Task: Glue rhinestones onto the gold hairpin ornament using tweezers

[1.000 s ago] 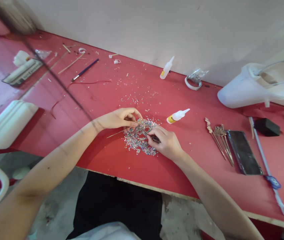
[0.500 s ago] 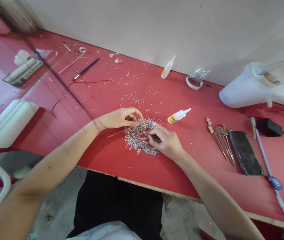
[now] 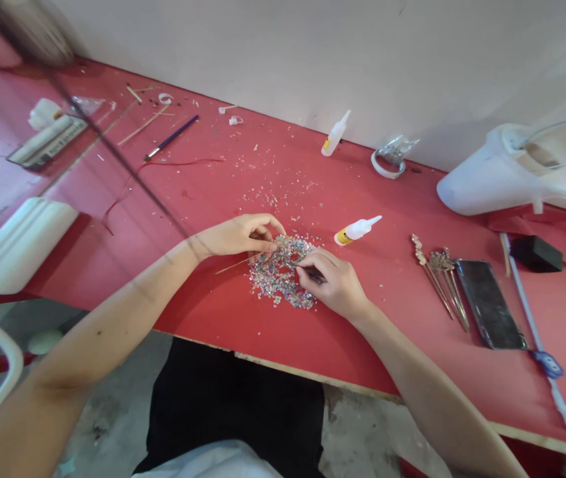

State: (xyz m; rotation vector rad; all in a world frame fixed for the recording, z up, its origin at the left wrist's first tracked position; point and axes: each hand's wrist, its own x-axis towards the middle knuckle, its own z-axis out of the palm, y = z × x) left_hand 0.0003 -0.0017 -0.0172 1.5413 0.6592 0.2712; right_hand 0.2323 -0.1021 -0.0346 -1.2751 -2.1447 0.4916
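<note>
My left hand (image 3: 248,237) pinches a thin light-coloured stick (image 3: 233,267) at the far left edge of a loose pile of small shiny multicoloured beads or gems (image 3: 283,285). One end of that stick points down to the left; its other end is lost among the fingers and the pile. Over the right side of the pile, my right hand (image 3: 335,285) is closed on a thin dark tool (image 3: 317,275), perhaps tweezers. The tool's tip points left into the pile, too small to make out. Just beyond my right hand lies a glue bottle (image 3: 357,230) with a yellow label.
On the red table (image 3: 263,345), gold hairpins (image 3: 445,285) and a phone (image 3: 491,305) lie right, near a white jug (image 3: 492,172). Another glue bottle (image 3: 335,135) stands by the wall. A brush (image 3: 171,139) and scraps lie back left. A dark blurred strand (image 3: 128,169) crosses the view.
My right hand has shifted very slightly to the right with the dark tool. My left hand and the stick look almost unmoved.
</note>
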